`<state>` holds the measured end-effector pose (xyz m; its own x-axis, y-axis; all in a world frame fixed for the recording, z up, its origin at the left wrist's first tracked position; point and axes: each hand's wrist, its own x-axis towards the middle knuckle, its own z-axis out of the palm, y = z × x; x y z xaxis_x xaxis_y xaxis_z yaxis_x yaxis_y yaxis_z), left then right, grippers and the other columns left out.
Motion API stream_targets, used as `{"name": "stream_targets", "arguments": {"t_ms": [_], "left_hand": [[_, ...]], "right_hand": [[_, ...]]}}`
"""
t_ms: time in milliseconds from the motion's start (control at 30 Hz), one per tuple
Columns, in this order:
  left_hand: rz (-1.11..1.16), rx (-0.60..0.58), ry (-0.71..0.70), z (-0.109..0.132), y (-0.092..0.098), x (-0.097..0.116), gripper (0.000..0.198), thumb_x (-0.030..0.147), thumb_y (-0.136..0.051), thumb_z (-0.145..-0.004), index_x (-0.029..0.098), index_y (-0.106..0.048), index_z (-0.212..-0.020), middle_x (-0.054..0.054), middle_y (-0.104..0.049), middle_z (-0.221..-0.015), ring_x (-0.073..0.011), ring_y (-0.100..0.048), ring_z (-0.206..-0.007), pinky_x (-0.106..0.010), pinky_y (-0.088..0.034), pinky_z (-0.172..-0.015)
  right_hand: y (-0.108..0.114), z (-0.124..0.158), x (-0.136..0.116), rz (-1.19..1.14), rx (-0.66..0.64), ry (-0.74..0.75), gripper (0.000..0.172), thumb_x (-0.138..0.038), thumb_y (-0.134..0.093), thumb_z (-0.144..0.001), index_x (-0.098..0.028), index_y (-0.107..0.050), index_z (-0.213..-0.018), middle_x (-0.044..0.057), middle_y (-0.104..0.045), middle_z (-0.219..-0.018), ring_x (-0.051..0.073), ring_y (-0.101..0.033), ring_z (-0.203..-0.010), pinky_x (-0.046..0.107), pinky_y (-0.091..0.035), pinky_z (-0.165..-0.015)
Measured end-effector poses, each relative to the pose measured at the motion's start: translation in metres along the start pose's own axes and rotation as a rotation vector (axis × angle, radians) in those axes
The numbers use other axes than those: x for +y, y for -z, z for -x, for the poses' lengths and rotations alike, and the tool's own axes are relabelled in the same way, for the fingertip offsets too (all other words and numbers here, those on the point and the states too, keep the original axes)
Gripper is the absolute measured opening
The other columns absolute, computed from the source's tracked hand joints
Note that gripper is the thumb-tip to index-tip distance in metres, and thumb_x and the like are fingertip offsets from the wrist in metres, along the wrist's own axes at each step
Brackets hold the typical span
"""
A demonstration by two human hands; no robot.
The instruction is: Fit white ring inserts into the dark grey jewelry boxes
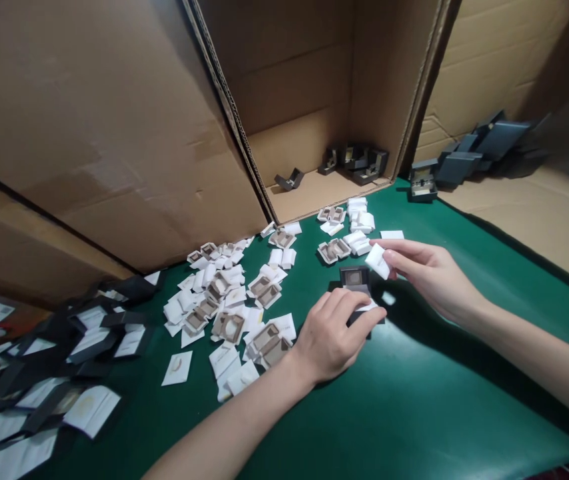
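An open dark box (355, 276) stands on the green table, its lid raised. My left hand (332, 333) lies over the lower part of this box, with fingers closed on it and covering much of its inside. Just right of the box, my right hand (427, 277) pinches a small white card (378, 261) between thumb and fingers, above the table. A little white piece (388, 298) is on the green surface below that card, blurred. White folded papers and grey-brown inserts (334, 250) lie behind the box.
Many white papers and inserts (229, 327) spread over the green table (414, 413) left of my hands. Dark boxes with white cards (92, 337) pile up at the far left. Behind stands an open cardboard carton (304, 140) holding several dark boxes; more dark boxes (459, 167) sit at the right.
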<state>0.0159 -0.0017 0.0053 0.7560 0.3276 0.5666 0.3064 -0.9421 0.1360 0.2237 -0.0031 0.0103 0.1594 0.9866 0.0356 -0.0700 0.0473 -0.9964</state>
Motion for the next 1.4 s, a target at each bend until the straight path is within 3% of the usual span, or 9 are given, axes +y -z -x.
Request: {"name": "stream_targets", "arguments": {"t_ms": [267,500,600,733,933,1400], "left_hand": [[0.081,-0.008,-0.011,0.0,0.0,-0.001,0.028,0.019,-0.05,-0.087,0.016,-0.052,-0.115,-0.012,-0.058,-0.112,-0.0219,-0.055,-0.099,-0.036,-0.048,-0.081],[0.284,0.189,0.267,0.002,-0.002,-0.006,0.054,0.034,-0.063,-0.083,0.02,-0.037,-0.128,-0.014,-0.044,-0.127,-0.0272,-0.044,-0.121,-0.047,-0.043,-0.098],[0.441,0.122,0.454,0.004,-0.005,-0.011,0.069,0.043,-0.066,-0.081,0.023,-0.029,-0.135,-0.015,-0.037,-0.139,-0.0289,-0.04,-0.128,-0.049,-0.041,-0.102],[0.624,-0.03,0.607,0.004,-0.005,-0.014,0.085,0.05,-0.07,-0.077,0.025,-0.02,-0.141,-0.014,-0.034,-0.146,-0.0293,-0.041,-0.131,-0.05,-0.036,-0.108],[0.641,-0.086,0.627,0.003,-0.002,-0.012,0.086,0.048,-0.068,-0.079,0.026,-0.017,-0.143,-0.012,-0.034,-0.148,-0.0304,-0.04,-0.132,-0.052,-0.034,-0.11],[0.567,-0.102,0.594,0.003,-0.001,-0.012,0.081,0.047,-0.066,-0.08,0.024,-0.02,-0.143,-0.013,-0.036,-0.146,-0.0296,-0.043,-0.129,-0.051,-0.039,-0.107]], "right_hand": [[-0.004,0.001,-0.001,0.088,-0.046,0.067,0.021,-0.039,-0.069,-0.078,-0.019,-0.062,-0.083,-0.002,-0.058,-0.067,0.009,-0.052,-0.063,0.023,-0.042,-0.063],[-0.008,0.006,-0.01,0.196,-0.093,0.113,0.025,-0.042,-0.069,-0.076,-0.018,-0.064,-0.079,0.001,-0.062,-0.069,0.011,-0.054,-0.061,0.024,-0.044,-0.058],[-0.009,0.007,-0.009,0.261,-0.132,0.122,0.025,-0.042,-0.067,-0.078,-0.018,-0.066,-0.082,0.002,-0.063,-0.073,0.013,-0.058,-0.063,0.026,-0.046,-0.059],[-0.008,0.007,-0.003,0.395,-0.143,0.259,0.02,-0.039,-0.064,-0.081,-0.019,-0.067,-0.083,0.004,-0.065,-0.084,0.016,-0.06,-0.075,0.028,-0.048,-0.066],[-0.005,0.007,-0.002,0.612,-0.133,0.386,0.017,-0.036,-0.06,-0.085,-0.021,-0.068,-0.084,0.003,-0.062,-0.08,0.014,-0.056,-0.068,0.029,-0.044,-0.061],[-0.006,0.01,-0.002,0.6,-0.083,0.524,0.014,-0.033,-0.061,-0.084,-0.022,-0.069,-0.084,0.005,-0.059,-0.083,0.014,-0.054,-0.064,0.032,-0.048,-0.058]]}}
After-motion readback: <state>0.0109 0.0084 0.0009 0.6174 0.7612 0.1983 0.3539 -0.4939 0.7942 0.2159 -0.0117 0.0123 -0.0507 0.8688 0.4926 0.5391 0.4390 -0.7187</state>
